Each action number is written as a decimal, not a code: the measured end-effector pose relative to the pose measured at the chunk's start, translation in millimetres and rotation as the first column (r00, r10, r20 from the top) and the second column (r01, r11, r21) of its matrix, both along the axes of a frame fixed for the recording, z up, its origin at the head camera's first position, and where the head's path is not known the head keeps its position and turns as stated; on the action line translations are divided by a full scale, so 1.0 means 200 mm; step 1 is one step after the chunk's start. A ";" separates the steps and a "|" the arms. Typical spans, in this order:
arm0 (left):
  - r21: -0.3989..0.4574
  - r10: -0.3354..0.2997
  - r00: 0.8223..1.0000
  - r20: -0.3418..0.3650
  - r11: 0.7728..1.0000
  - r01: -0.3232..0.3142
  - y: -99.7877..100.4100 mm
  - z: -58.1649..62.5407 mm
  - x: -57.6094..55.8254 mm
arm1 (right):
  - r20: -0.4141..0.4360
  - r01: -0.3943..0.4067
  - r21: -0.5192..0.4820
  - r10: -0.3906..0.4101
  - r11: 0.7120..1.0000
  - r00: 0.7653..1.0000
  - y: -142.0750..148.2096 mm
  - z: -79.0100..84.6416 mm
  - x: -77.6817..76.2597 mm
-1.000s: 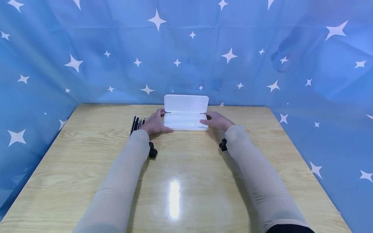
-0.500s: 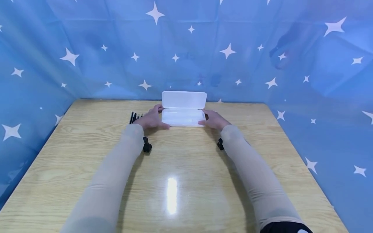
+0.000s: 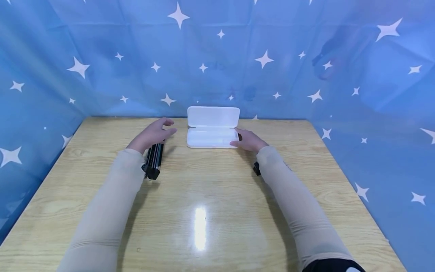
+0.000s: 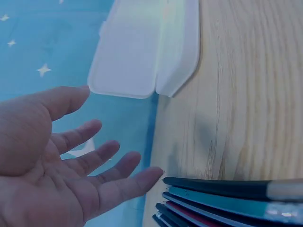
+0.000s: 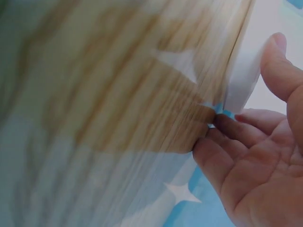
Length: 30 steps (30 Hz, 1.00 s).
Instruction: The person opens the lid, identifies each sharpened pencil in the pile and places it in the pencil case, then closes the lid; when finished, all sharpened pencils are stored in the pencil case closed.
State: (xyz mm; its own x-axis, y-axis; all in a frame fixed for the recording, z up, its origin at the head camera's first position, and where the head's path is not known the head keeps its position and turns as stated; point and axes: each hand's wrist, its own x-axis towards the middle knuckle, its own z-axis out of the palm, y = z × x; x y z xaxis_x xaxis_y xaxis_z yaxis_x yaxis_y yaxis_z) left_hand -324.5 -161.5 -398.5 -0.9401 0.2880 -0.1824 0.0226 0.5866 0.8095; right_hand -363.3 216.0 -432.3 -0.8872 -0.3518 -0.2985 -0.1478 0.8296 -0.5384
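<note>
An open white pencil case (image 3: 212, 138) stands near the far edge of the table, its lid (image 3: 213, 116) raised at the back. My right hand (image 3: 250, 141) grips the case's right end, thumb over the front side and fingers reaching round behind. To the left, my left hand (image 3: 152, 134) hovers apart from the case with spread, relaxed fingers and nothing in it. Beneath it lies a row of slim sticks (image 4: 213, 184) with black, teal and dark red barrels, like pens or brushes. My left wrist and its camera hide part of them in the head view.
The wooden table (image 3: 217, 181) ends at a blue star-patterned curtain (image 3: 217, 56), close behind the case lid. More curtain hangs at both sides. A bright light reflection (image 3: 200, 228) shows on the tabletop in front.
My left hand has let go of the case's left end and moved left over the sticks. My right hand stays on the case's right end. The head view has tilted slightly down.
</note>
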 end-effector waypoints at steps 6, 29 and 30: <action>0.010 0.005 0.998 -0.061 1.000 -0.004 0.00 0.01 0.07 | 0.004 0.000 0.004 -0.001 1.000 1.000 0.00 0.02 0.01; -0.007 -0.009 1.000 -0.024 1.000 0.009 0.01 -0.07 0.09 | 0.019 -0.011 0.005 0.011 1.000 1.000 0.00 0.01 0.00; -0.004 -0.011 1.000 -0.020 1.000 0.011 0.01 -0.07 0.08 | 0.018 -0.014 0.007 0.014 1.000 1.000 0.00 0.00 0.00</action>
State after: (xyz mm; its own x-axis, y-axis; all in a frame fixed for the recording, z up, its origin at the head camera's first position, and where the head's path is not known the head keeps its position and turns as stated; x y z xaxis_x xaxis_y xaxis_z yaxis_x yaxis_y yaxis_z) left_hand -307.5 -159.1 -412.1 -0.9402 0.2980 -0.1650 0.0452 0.5892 0.8067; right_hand -363.0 215.2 -431.6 -0.8765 -0.3620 -0.3173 -0.1497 0.8314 -0.5351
